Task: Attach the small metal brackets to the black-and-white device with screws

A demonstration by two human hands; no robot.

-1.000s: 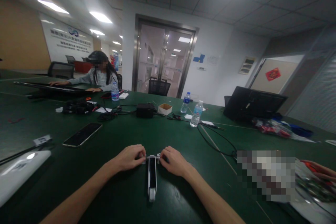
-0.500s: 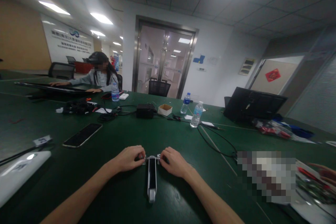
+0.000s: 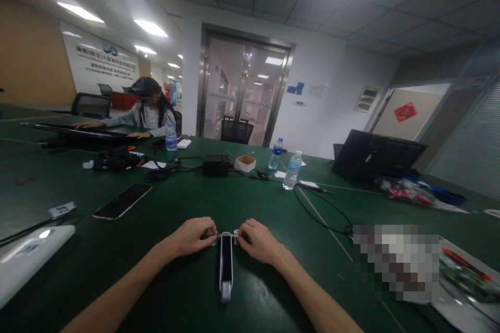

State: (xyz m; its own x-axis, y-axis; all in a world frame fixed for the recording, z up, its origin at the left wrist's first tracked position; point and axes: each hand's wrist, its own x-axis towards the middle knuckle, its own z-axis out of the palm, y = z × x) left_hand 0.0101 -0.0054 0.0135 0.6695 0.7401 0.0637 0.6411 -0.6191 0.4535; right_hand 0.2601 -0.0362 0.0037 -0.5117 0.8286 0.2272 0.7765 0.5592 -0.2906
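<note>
I see both hands low in the centre of the frame, resting on the green table (image 3: 250, 203). Between them lies a narrow device (image 3: 225, 265), black with a silver rim. It is flat on the table and its long side points toward me.

The left hand (image 3: 193, 235) has its fingers curled narrow and pinches the left tip of the small crossbar (image 3: 225, 234) at the far end of the device. The right hand (image 3: 260, 241) does the same at the right tip. The fingertips hide these small parts, so I cannot tell what they are.

In my judgement the step in hand is a fine two-sided adjustment at that far end. A next move there would call for equal light force from both sides, so that the device does not turn on the table.

A phone (image 3: 122, 201) lies face up at the left middle, well apart from the hands. A black cable (image 3: 320, 213) runs at the right. A water bottle (image 3: 292, 169) stands further back, and another person (image 3: 150, 112) sits at the upper left.
</note>
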